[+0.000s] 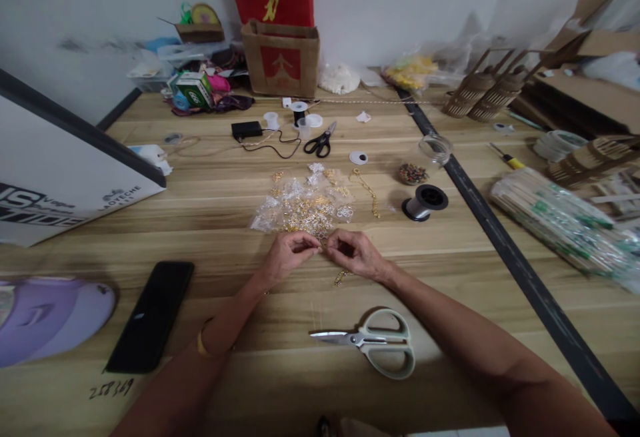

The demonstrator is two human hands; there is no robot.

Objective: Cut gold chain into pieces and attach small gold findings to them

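Note:
My left hand (pixel 291 254) and my right hand (pixel 358 254) meet over the table, fingertips pinched close together. Whatever lies between the fingertips is too small to name. Just beyond them spreads a pile of gold and silver beads (pixel 309 209) with clear plastic bags. A short gold chain (pixel 341 278) lies under the right hand's edge. Nearer to me rest scissors with pale green handles (pixel 370 340), blades pointing left. Another gold chain (pixel 369 192) lies beyond the right hand. To its right stands a spool of silvery wire (pixel 425 202).
On the left are a black phone (pixel 151 317), a purple object (pixel 55 320) and a white box (pixel 70 170). Black scissors (pixel 321 142) lie farther back. A jar of beads (pixel 420 164) lies right of centre. Bagged sticks (pixel 560 217) occupy the right; a paper bag (pixel 281 57) stands behind.

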